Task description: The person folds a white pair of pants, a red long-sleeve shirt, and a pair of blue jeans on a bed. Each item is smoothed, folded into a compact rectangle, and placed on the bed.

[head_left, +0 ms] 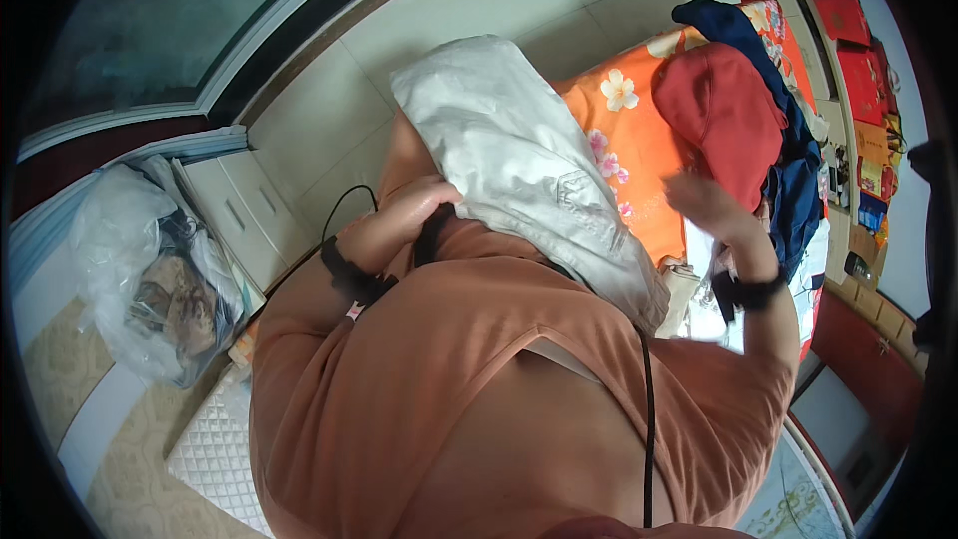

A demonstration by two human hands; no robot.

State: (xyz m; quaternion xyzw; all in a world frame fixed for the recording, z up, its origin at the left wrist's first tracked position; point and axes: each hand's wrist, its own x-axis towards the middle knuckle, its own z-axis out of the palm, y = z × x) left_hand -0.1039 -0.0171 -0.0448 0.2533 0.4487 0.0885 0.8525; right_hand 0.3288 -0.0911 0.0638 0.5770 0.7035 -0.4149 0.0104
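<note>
A pale grey-white garment [519, 130] with a stitched pocket lies across my lap, reaching from the upper left down to the right. My left hand [419, 205] grips its near left edge, fingers closed on the cloth. Raised off the garment, my right hand [707, 205] is slightly blurred, with its fingers stretched out to the left and nothing seen in them. It is close to a folded red garment [723, 110] on an orange floral cloth [624, 120]. Dark straps circle both wrists.
Dark blue clothing [793, 190] lies behind the red garment. At left, a clear plastic bag [120, 240] with brown contents stands by a white drawer cabinet [239, 210]. Shelves with red packages [863, 80] line the right. A black cable [649, 419] runs down my front. Beyond is tiled floor [349, 70].
</note>
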